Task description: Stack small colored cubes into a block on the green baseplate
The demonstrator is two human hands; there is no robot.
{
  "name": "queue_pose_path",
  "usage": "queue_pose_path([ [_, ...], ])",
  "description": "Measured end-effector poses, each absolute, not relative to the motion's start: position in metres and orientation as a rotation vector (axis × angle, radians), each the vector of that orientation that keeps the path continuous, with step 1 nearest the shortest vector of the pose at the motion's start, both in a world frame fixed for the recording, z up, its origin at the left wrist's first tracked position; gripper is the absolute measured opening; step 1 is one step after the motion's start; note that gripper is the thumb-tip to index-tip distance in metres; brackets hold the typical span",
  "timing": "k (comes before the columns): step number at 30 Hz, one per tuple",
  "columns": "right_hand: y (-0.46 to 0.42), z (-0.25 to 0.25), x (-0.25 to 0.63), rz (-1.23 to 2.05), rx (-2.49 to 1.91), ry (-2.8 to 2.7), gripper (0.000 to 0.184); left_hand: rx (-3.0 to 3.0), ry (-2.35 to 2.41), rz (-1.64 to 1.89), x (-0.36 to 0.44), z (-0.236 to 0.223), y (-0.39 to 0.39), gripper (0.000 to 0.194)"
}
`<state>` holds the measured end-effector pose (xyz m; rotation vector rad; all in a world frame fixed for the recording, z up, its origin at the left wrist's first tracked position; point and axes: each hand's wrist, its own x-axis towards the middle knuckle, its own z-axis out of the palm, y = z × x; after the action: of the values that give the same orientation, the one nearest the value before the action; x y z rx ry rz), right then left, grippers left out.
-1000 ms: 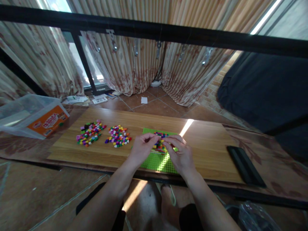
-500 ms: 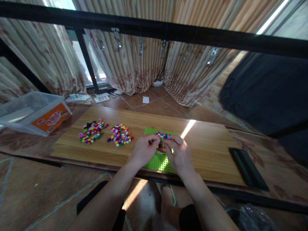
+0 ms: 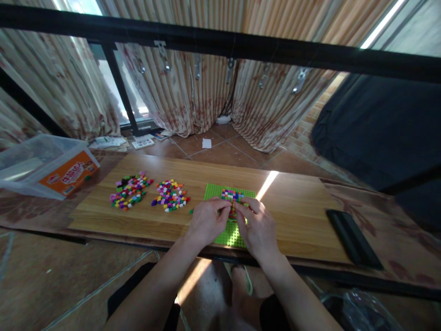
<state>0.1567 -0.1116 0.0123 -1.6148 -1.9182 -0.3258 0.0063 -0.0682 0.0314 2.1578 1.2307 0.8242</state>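
Note:
A green studded baseplate (image 3: pixel 229 236) lies on the wooden board, with a block of small multicoloured toy bricks (image 3: pixel 233 195) built up on its middle. My left hand (image 3: pixel 208 219) is over the plate's left side, thumb and forefinger pinched together at the bricks. From the right, my right hand (image 3: pixel 257 224) reaches to the same spot, its fingertips closed close to the left ones. Whatever sits between the fingertips of either hand is too small and covered to make out. Both hands hide part of the built bricks and of the plate.
Two piles of loose bricks, a nearer pile (image 3: pixel 171 195) and a farther pile (image 3: pixel 131 191), lie on the wooden board (image 3: pixel 296 207). A clear plastic box (image 3: pixel 48 165) stands at the left. A black tray-like object (image 3: pixel 354 239) lies at the right end. A dark metal bar (image 3: pixel 220 43) crosses above.
Both hands have shifted slightly toward me over the bricks, and more of the built rows' far edge now shows. The camera view has moved a little. The piles look the same.

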Motion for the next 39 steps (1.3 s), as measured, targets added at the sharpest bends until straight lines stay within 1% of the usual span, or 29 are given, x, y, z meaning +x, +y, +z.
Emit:
queue_pose_path([
  [8,-0.120,0.024,0.140,-0.482,-1.824,-2.018,0.024,2.351,1.238,0.711,0.008,0.029,-0.073,0.025],
  [10,-0.121,0.026,0.134,-0.471,-1.861,-2.030,0.026,2.392,1.244,0.669,0.008,0.030,-0.075,0.026],
  [16,-0.123,0.022,0.136,-0.317,-1.869,-2.004,0.032,2.399,1.269,0.680,0.010,0.028,-0.080,0.025],
  [21,-0.123,0.016,0.152,-0.049,-1.735,-1.859,0.036,2.293,1.244,0.855,0.005,0.026,-0.077,0.025],
  [24,-0.122,0.018,0.158,0.044,-1.674,-1.742,0.037,2.189,1.246,0.964,-0.003,0.030,-0.070,0.023],
  [29,-0.114,0.026,0.168,0.121,-1.634,-1.585,0.033,2.137,1.321,1.056,-0.018,0.033,-0.055,0.020],
  [32,-0.110,0.024,0.172,0.150,-1.617,-1.561,0.029,2.165,1.408,0.982,-0.029,0.030,-0.047,0.019],
  [36,-0.108,0.021,0.172,0.169,-1.620,-1.536,0.026,2.236,1.533,0.700,-0.050,0.026,-0.039,0.021],
  [39,-0.109,0.021,0.172,0.163,-1.601,-1.525,0.026,2.220,1.610,0.578,-0.071,0.024,-0.035,0.022],
])
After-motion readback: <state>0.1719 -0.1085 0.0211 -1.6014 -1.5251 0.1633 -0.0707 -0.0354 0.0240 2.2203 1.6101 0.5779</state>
